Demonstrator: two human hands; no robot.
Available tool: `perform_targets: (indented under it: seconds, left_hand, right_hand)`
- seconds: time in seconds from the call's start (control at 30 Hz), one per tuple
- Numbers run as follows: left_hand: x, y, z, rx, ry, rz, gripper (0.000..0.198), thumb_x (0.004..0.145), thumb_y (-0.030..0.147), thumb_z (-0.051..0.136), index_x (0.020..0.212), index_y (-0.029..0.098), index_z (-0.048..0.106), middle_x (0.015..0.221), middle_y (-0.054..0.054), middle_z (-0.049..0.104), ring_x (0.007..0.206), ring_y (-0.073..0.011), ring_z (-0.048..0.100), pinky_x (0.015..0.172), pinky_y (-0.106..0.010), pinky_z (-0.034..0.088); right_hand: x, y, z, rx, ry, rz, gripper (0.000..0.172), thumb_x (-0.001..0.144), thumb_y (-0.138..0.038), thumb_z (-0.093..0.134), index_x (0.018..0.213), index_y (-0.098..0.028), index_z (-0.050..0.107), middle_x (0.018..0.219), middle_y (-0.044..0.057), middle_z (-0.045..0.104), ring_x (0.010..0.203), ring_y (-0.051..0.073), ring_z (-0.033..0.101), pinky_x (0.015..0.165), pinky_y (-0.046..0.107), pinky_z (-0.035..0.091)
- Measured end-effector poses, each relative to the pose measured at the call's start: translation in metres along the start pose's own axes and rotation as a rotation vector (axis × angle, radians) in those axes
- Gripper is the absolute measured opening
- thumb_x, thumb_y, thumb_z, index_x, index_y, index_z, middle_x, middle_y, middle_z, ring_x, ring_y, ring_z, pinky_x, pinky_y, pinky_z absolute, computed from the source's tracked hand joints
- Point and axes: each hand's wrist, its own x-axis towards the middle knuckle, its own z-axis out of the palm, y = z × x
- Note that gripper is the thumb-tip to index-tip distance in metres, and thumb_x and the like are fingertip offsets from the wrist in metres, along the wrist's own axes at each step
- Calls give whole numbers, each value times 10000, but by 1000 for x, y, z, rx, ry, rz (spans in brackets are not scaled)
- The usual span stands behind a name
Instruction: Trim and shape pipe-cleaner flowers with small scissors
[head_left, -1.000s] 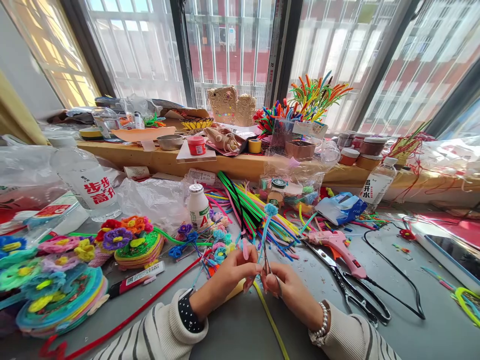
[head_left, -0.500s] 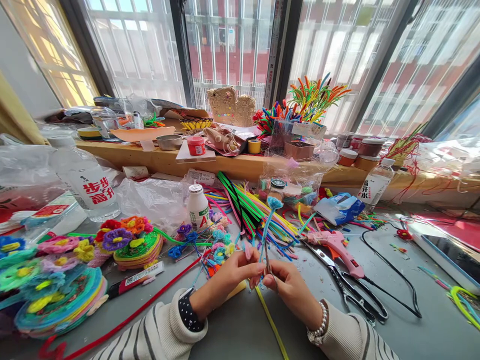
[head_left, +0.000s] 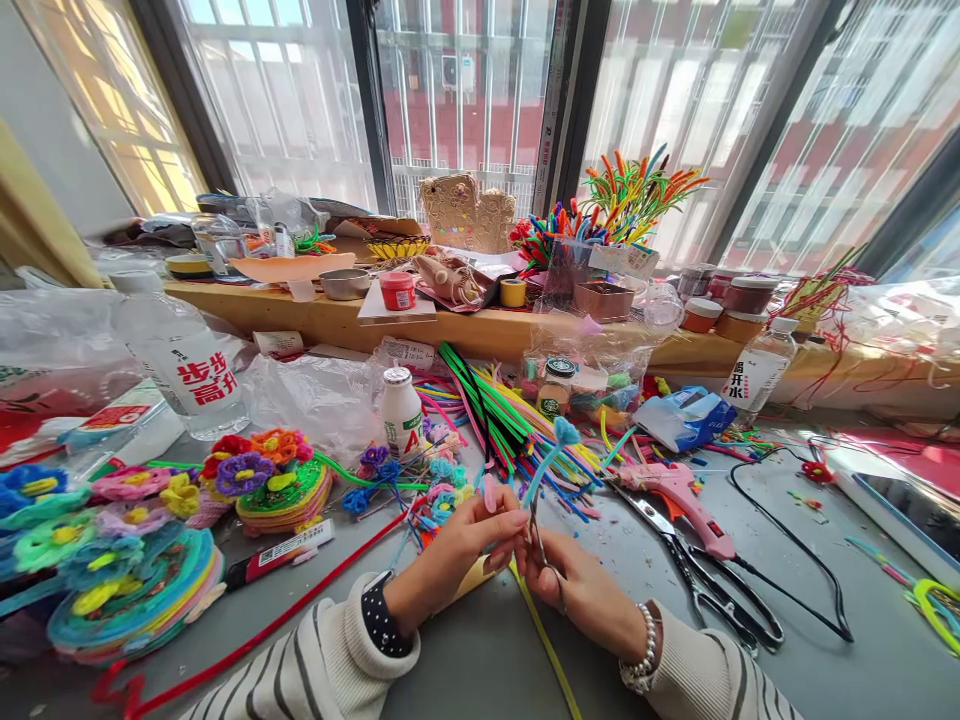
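Observation:
Over the near middle of the table, my left hand (head_left: 474, 548) is closed with fingertips pinched on a light blue pipe cleaner (head_left: 541, 472). Its fluffy curled end (head_left: 566, 432) stands up and leans right. My right hand (head_left: 589, 585) is closed round the handles of small scissors (head_left: 534, 522), whose blades point upward beside the blue stem. Fingers hide where the blades and stem meet. Below the hands a yellow pipe cleaner (head_left: 546, 640) lies on the table.
A pink glue gun (head_left: 686, 505) and large black-handled scissors (head_left: 690, 560) lie to the right. Pipe cleaner flowers (head_left: 135, 515) and a water bottle (head_left: 184, 360) stand left. Behind are a white bottle (head_left: 401, 415), bundled pipe cleaners (head_left: 487, 410) and a jar (head_left: 556, 388).
The blue pipe cleaner's top has tilted to the right and sits lower. The scissors' handles have shifted slightly in my right hand. The whole view has moved a little.

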Motion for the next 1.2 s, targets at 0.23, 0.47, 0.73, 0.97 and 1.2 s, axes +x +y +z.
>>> perform_targets:
  seconds: [0.23,0.47,0.73,0.97,1.2]
  left_hand:
    - [-1,0,1,-98,-77,-35,163,715,201,484,565,152,440,361,85,318,329,-32,246,382,-193,182]
    - [-1,0,-1,-103,-46,-57,186,709,201,499,559,162,396,367,86,327,334,-32,250,388,-193,180]
    - [-2,4,0,-97,14,-26,198,719,217,502,553,162,408,400,64,399,379,-54,347,447,-213,256]
    - [-4,5,-2,-138,40,32,144,720,196,482,584,151,463,433,50,435,418,-63,400,480,-216,286]
    - [-3,4,-2,-103,61,-9,173,692,173,494,533,151,428,441,45,447,404,-53,370,451,-202,273]
  right_hand:
    - [0,3,0,62,-23,-1,552,626,-722,304,673,-181,407,581,-27,313,507,99,262,458,218,249]
    - [1,1,-1,-16,64,14,555,601,-727,339,508,-181,335,500,-34,302,485,100,269,444,226,228]
    - [2,9,-1,-117,146,77,532,625,-675,395,463,-181,285,456,-50,283,457,83,243,422,211,218]
    - [3,6,-1,-41,106,73,523,641,-671,383,477,-179,322,472,-41,310,454,86,269,438,217,241]
    - [0,1,0,42,-15,7,562,659,-708,252,691,-185,455,551,-28,341,487,105,292,462,227,263]
